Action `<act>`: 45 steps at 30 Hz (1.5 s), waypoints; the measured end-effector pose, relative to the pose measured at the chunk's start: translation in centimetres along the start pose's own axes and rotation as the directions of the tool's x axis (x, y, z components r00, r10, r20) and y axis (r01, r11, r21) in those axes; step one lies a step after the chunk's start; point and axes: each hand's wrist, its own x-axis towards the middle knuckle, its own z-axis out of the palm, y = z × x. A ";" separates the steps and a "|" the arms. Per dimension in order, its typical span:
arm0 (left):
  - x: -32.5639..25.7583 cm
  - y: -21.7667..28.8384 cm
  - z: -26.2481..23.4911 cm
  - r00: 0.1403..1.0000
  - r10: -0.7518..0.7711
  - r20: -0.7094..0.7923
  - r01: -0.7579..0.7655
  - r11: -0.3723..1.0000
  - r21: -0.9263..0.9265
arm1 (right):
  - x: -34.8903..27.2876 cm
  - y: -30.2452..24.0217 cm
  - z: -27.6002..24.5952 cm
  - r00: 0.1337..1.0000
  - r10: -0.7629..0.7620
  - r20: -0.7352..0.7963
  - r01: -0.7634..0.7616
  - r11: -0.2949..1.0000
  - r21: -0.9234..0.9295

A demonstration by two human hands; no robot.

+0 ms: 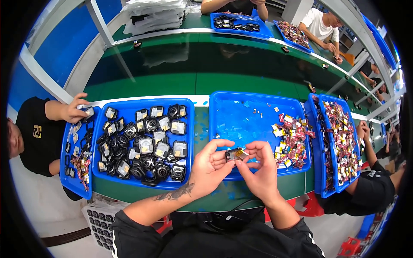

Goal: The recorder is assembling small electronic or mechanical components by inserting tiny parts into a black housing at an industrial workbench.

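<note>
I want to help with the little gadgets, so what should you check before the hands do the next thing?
1. Both hands on the piece: ok. The left hand and right hand pinch one small black part between their fingertips.
2. Part held over a tray: ok. It hangs above the near edge of the middle blue tray.
3. Gold bit seated straight on the part: cannot tell, too small.
4. More black parts ready: ok. The left blue tray is full of them.
5. Small red and yellow pieces ready: ok, piled at the middle tray's right side.
6. Neighbours' hands out of the way: ok. A neighbour's hand stays at the far left tray.
</note>
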 end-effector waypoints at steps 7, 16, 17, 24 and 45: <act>-0.1 2.8 -0.1 0.949 0.312 -0.035 -0.262 0.848 0.461 | 4.1 -0.6 -1.5 0.990 -0.069 0.121 0.074 0.997 -0.037; -1.8 5.5 -8.3 0.968 0.240 0.078 -0.039 -0.163 0.986 | 27.0 7.1 -4.5 0.996 0.067 -0.061 -0.090 0.819 -0.567; -1.4 5.9 -8.2 0.957 0.269 0.111 -0.080 -0.126 0.989 | 27.5 7.5 -4.9 0.995 0.072 -0.065 -0.097 0.725 -0.682; 0.3 6.7 -4.8 0.858 0.405 -0.316 -0.276 0.883 0.381 | 18.6 1.7 -2.5 0.927 -0.346 0.147 0.375 0.829 -0.415; 1.2 3.9 -1.4 0.990 -0.054 -0.129 0.044 0.996 -0.079 | 3.7 -0.2 -16.2 0.925 -0.165 0.341 0.368 0.610 -0.702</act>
